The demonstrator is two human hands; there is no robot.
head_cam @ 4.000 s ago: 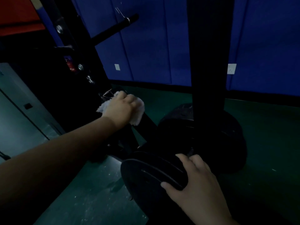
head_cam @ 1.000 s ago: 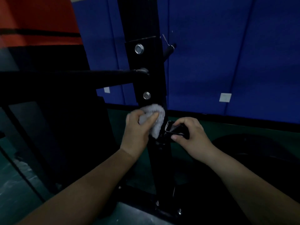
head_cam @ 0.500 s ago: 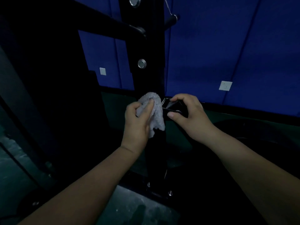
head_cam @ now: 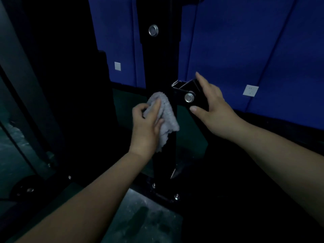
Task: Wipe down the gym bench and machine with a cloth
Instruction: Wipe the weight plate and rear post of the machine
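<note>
Far left: dark frame member (head_cam: 26,95), unlit, surface condition unreadable. Left hand (head_cam: 147,127) clamped on grey cloth (head_cam: 166,116), thumb across the bunched fabric, cloth pressed to left face of black upright post (head_cam: 163,67) just below the bracket. Loose cloth edge hanging down along the post. Centre: silver bolt (head_cam: 153,30) high on post, base plate (head_cam: 164,195) bolted to dark green floor (head_cam: 143,221). Right of post: black hinged bracket (head_cam: 192,95) with its own bolt; right hand (head_cam: 212,106) spread, fingers straight, steadying bracket from its right side. Wall socket (head_cam: 250,90) on blue padded wall (head_cam: 245,50). Judged mid-task: post being wiped at bracket height; bench not in view, cleaned portions indistinguishable in low light.
</note>
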